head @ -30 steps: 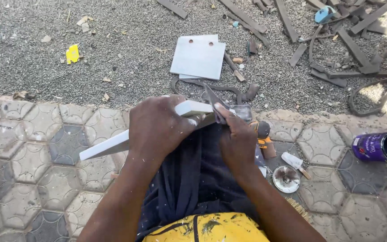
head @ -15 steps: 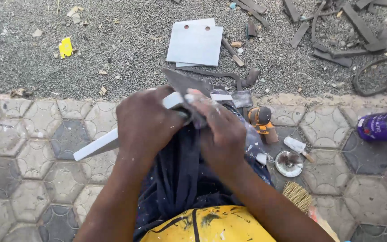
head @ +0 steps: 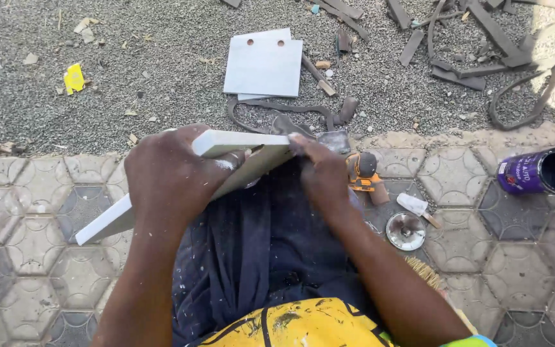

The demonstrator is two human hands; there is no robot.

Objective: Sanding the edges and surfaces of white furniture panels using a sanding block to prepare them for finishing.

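L hand (head: 171, 177) clamped over white board (head: 107, 222), fingers curled round its top edge, thumb side hidden. Board runs diag. from low-left of L hand up to R hand, tilted, resting over dark cloth (head: 252, 257) on lap. R hand (head: 319, 173) at board's upper-right end, fingers pressed together pinching a small grey pad (head: 334, 141) against the end; can't tell what the pad is.

L to R around hands: yellow scrap (head: 73, 78) on gravel, far up-left of L hand. White panels (head: 264, 67), two holes in top one, stacked on gravel above & between hands. Dark strap (head: 271, 115) just beyond board. Orange tool (head: 362, 175) just beside R hand, on pavers. Round metal lid (head: 406, 230) + white scraper (head: 415, 207) near R forearm. Purple can (head: 541, 172) on its side, open, well right of R hand. Dark strips (head: 464, 67) up-right on gravel.
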